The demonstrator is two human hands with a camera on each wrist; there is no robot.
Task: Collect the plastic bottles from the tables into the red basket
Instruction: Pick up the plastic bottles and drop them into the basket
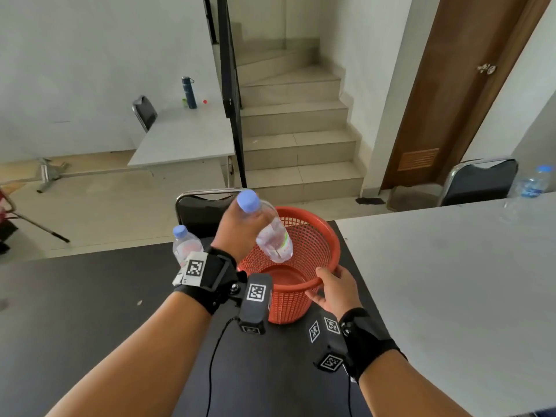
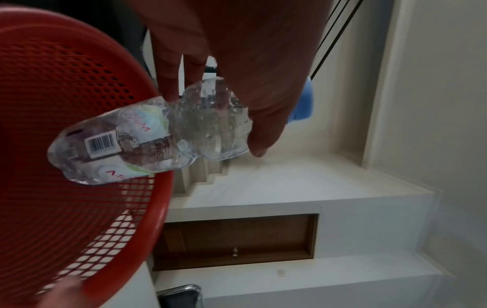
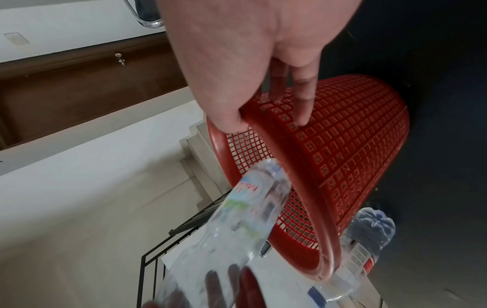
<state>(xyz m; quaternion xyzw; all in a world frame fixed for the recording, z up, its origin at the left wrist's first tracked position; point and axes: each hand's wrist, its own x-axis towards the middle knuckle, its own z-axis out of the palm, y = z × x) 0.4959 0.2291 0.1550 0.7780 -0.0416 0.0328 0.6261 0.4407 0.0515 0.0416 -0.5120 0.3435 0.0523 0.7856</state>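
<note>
My left hand (image 1: 240,227) grips a clear plastic bottle (image 1: 275,236) with a blue cap near its neck, base tilted down over the mouth of the red basket (image 1: 319,236). The left wrist view shows that bottle (image 2: 158,133) over the basket's inside wall (image 2: 65,104). My right hand (image 1: 334,288) holds the basket's near rim, thumb inside and fingers on the outer mesh (image 3: 355,145). The basket stands on the black table (image 1: 90,311) and looks empty. A second bottle (image 1: 185,245) stands left of the basket behind my left wrist. A third bottle (image 1: 532,182) stands far right on the white table (image 1: 451,281).
A black chair (image 1: 198,209) stands behind the basket, another chair (image 1: 481,182) behind the white table. A farther white table (image 1: 186,139) carries a dark flask (image 1: 189,92). Stairs (image 1: 294,124) with a black railing rise ahead, and a brown door (image 1: 451,94) is at right.
</note>
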